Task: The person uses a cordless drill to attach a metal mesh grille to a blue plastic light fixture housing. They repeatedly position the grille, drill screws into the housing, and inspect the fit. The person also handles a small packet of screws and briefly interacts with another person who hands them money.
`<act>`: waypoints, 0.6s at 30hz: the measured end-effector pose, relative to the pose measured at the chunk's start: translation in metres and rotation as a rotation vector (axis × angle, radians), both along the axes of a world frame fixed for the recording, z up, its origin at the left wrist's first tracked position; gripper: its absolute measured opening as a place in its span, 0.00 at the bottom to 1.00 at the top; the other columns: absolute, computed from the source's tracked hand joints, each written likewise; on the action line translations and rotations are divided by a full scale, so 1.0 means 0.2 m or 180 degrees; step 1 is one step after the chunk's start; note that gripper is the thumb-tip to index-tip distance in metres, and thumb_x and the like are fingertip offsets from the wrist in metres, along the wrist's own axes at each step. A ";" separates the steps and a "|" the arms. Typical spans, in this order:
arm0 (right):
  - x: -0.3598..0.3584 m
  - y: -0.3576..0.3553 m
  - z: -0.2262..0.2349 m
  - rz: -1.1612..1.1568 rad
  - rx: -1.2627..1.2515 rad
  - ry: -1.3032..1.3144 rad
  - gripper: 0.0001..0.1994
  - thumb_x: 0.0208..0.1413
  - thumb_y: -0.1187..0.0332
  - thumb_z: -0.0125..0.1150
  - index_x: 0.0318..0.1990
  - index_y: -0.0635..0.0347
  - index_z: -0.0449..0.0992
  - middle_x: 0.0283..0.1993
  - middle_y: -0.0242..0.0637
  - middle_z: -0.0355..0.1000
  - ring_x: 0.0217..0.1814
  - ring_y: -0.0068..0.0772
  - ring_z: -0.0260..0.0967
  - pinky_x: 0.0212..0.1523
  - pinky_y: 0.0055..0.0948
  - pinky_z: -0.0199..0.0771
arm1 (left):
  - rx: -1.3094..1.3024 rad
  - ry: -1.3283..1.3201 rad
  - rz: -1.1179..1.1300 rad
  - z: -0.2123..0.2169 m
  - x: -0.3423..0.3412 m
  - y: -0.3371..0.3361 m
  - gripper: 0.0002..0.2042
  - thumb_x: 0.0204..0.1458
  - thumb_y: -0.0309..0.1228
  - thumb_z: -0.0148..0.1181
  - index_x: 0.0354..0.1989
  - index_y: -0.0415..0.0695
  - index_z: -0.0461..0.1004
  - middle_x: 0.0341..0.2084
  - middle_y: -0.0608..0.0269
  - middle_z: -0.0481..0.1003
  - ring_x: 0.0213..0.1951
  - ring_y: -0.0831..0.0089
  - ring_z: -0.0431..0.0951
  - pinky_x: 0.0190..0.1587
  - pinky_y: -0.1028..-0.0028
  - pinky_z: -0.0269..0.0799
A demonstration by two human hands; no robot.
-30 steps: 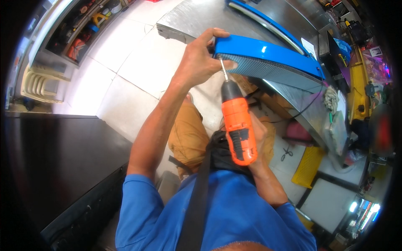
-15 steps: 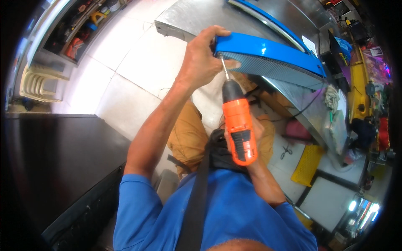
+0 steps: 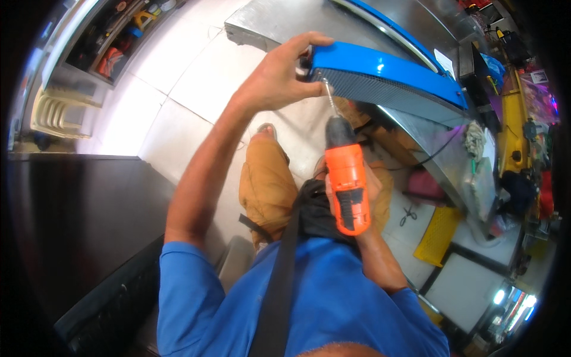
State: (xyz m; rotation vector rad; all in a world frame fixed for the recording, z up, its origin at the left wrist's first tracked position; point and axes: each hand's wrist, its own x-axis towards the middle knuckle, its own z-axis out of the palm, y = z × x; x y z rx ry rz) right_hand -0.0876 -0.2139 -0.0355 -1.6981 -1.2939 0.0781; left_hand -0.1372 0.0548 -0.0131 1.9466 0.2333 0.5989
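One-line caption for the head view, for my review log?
Left hand grips the end of a curved blue panel while the right hand holds an orange cordless drill, its bit at the panel's grey underside.

Left hand [image 3: 273, 80] grips blue panel [image 3: 386, 68]; right hand [image 3: 375, 196] presses orange drill [image 3: 348, 184] against it.

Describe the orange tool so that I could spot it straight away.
Start at the long blue curved panel across the top, gripped at its near end by the left hand. Just below, the right hand holds the power drill: bright orange body, black nose, thin bit touching the panel's meshed underside.
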 end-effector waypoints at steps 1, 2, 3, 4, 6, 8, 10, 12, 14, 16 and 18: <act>0.00 0.00 -0.03 -0.0046 0.0047 0.0051 0.17 0.43 0.81 0.70 0.44 0.70 0.78 0.39 0.48 0.75 0.36 0.49 0.74 0.38 0.37 0.75 | -0.0030 0.0017 -0.0152 -0.01 -0.02 0.03 0.37 0.46 0.36 0.74 0.67 0.51 0.66 0.68 0.48 0.63 0.67 0.41 0.65 0.60 0.41 0.75; -0.01 -0.02 -0.06 -0.0009 -0.0050 0.0108 0.17 0.43 0.80 0.70 0.44 0.70 0.78 0.39 0.48 0.75 0.37 0.49 0.75 0.39 0.38 0.75 | -0.0061 0.0033 -0.0306 -0.02 -0.03 0.06 0.38 0.46 0.36 0.72 0.69 0.52 0.65 0.69 0.47 0.61 0.68 0.38 0.62 0.61 0.37 0.72; 0.00 -0.03 -0.09 0.0030 -0.0139 0.0160 0.17 0.43 0.80 0.70 0.44 0.71 0.78 0.39 0.49 0.75 0.37 0.50 0.75 0.41 0.39 0.76 | -0.0173 0.0014 -0.0457 -0.03 -0.03 0.10 0.41 0.43 0.40 0.67 0.71 0.53 0.63 0.70 0.46 0.60 0.69 0.36 0.59 0.64 0.30 0.64; 0.00 -0.03 -0.10 0.0068 -0.0228 0.0211 0.16 0.43 0.80 0.70 0.43 0.71 0.78 0.39 0.49 0.75 0.38 0.50 0.75 0.43 0.40 0.76 | -0.0218 -0.0023 -0.0495 -0.06 -0.03 0.12 0.41 0.42 0.41 0.68 0.71 0.53 0.64 0.70 0.46 0.60 0.69 0.37 0.60 0.65 0.31 0.63; -0.01 -0.02 -0.11 0.0041 -0.0315 0.0153 0.16 0.44 0.80 0.69 0.43 0.71 0.78 0.39 0.49 0.75 0.38 0.51 0.75 0.46 0.42 0.75 | -0.0314 -0.0102 -0.0584 -0.09 -0.02 0.14 0.41 0.41 0.43 0.69 0.70 0.53 0.65 0.69 0.46 0.61 0.69 0.38 0.62 0.67 0.31 0.60; -0.02 -0.01 -0.11 0.0040 -0.0351 0.0216 0.15 0.44 0.79 0.68 0.43 0.71 0.78 0.39 0.50 0.75 0.38 0.53 0.74 0.50 0.44 0.74 | -0.0376 -0.0192 -0.0586 -0.11 0.00 0.14 0.41 0.40 0.43 0.69 0.69 0.52 0.67 0.68 0.47 0.63 0.68 0.39 0.63 0.66 0.32 0.62; -0.03 0.00 -0.09 0.0087 -0.0324 0.0403 0.15 0.44 0.79 0.68 0.42 0.70 0.78 0.39 0.50 0.74 0.38 0.54 0.74 0.53 0.46 0.72 | -0.0436 -0.0244 -0.0560 -0.11 0.00 0.13 0.40 0.40 0.44 0.69 0.68 0.52 0.67 0.67 0.47 0.64 0.67 0.40 0.65 0.65 0.32 0.64; -0.01 0.01 -0.10 0.0055 -0.0311 0.0188 0.13 0.45 0.78 0.70 0.41 0.66 0.78 0.36 0.44 0.75 0.35 0.46 0.75 0.41 0.38 0.74 | -0.0500 -0.0265 -0.0519 -0.11 0.00 0.13 0.40 0.40 0.44 0.69 0.68 0.51 0.68 0.67 0.47 0.66 0.66 0.40 0.66 0.64 0.33 0.65; -0.01 0.01 -0.10 0.0059 -0.0315 0.0137 0.13 0.45 0.78 0.71 0.40 0.66 0.78 0.35 0.44 0.74 0.35 0.46 0.75 0.42 0.38 0.73 | -0.0460 -0.0279 -0.0502 -0.10 0.01 0.13 0.40 0.40 0.43 0.69 0.68 0.52 0.69 0.66 0.47 0.66 0.66 0.40 0.66 0.63 0.33 0.67; -0.02 0.00 -0.11 0.0105 -0.0334 0.0262 0.13 0.44 0.78 0.69 0.40 0.69 0.78 0.37 0.49 0.73 0.37 0.52 0.73 0.56 0.45 0.70 | -0.0446 -0.0275 -0.0483 -0.11 0.01 0.13 0.40 0.40 0.43 0.69 0.68 0.52 0.69 0.66 0.47 0.67 0.65 0.40 0.67 0.63 0.33 0.68; -0.02 0.00 -0.11 0.0126 -0.0356 0.0188 0.14 0.44 0.78 0.69 0.40 0.70 0.78 0.37 0.49 0.73 0.37 0.52 0.73 0.56 0.46 0.69 | -0.0464 -0.0263 -0.0469 -0.11 0.01 0.13 0.39 0.40 0.43 0.69 0.68 0.52 0.69 0.65 0.47 0.67 0.66 0.40 0.67 0.62 0.33 0.68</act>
